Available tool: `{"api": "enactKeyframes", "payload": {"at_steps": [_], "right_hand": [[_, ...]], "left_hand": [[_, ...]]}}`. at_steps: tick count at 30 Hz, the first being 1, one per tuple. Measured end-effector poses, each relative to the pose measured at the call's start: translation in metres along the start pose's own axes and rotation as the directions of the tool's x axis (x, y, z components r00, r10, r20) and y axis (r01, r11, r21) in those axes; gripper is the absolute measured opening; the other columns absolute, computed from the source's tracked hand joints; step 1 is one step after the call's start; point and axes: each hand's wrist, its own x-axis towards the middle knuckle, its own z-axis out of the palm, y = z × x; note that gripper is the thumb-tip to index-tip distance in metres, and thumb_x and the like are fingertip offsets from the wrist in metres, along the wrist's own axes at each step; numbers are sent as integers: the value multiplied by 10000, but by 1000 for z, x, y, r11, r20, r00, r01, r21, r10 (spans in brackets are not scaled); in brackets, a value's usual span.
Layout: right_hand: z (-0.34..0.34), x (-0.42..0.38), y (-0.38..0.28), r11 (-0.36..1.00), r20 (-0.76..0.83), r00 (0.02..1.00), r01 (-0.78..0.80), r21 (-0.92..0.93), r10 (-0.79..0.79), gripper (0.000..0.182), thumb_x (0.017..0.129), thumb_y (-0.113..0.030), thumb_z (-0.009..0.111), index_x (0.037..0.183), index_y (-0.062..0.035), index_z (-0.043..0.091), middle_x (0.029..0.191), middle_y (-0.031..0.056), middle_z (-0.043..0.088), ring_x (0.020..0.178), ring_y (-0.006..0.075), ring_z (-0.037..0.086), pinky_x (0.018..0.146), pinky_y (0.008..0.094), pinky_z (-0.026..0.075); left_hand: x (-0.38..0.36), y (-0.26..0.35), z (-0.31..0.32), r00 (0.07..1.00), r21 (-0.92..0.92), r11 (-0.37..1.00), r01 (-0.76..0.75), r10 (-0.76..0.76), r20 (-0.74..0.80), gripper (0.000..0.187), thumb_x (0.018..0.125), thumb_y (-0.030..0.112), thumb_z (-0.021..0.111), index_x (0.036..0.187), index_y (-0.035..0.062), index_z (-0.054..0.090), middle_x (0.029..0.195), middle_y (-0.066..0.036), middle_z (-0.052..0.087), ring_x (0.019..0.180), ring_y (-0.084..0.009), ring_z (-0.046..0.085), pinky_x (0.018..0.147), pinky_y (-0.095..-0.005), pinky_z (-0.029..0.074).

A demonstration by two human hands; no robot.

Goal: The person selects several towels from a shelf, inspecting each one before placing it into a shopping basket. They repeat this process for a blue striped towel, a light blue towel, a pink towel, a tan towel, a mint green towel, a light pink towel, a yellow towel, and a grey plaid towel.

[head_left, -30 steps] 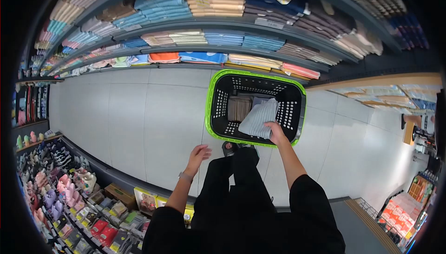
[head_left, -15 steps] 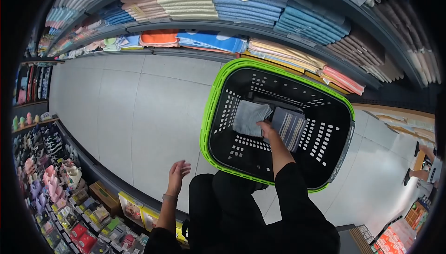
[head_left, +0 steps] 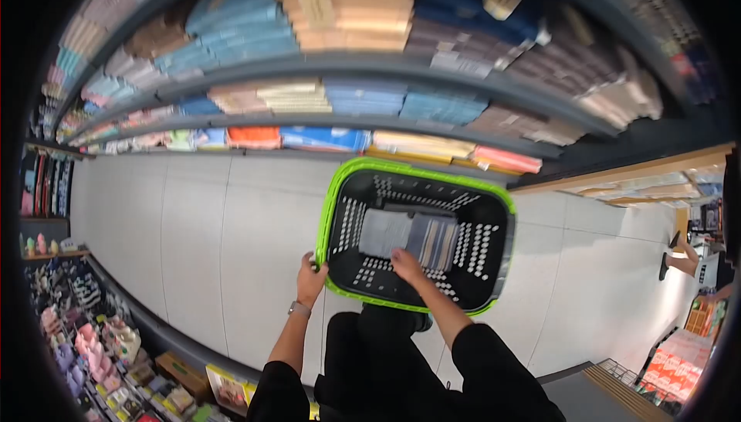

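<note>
The grey cloth [head_left: 386, 233] now lies flatter in our basket [head_left: 323, 225], beside the striped cloth [head_left: 437, 241], seemingly placed. Our right hand [head_left: 407, 264] is at its corner, grip unclear; our left hand [head_left: 311, 283] has reached the basket's edge, fingers curled there.

A loose black top [head_left: 498, 372] with wide elbow-length sleeves, black trousers [head_left: 378, 360], and, at left, a slim greyish wristband [head_left: 299, 309].
</note>
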Motion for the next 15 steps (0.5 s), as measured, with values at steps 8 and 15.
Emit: {"api": "enactKeyframes", "payload": {"at_steps": [8, 15], "right_hand": [[-146, -163, -30, 986, -753, 648, -167, 4, 113, 324, 697, -87, 529, 1004, 12, 565, 1037, 218, 551, 973, 373, 522, 878, 425, 417], [-185, -225, -61, 728, -162, 837, -339, 596, 523, 244, 849, -207, 482, 963, -17, 581, 883, 182, 648, 771, 253, 639, 647, 328, 507]], "left_hand": [[19, -21, -52, 996, 221, 971, 89, -81, -43, 482, 787, 249, 567, 1154, -42, 453, 1016, -289, 567, 966, -419, 546, 831, -445, 445], [0, 115, -167, 962, 153, 961, -229, 247, -113, 348, 773, 176, 576, 1041, -44, 545, 1021, -239, 570, 985, -372, 538, 864, -406, 436]]}}
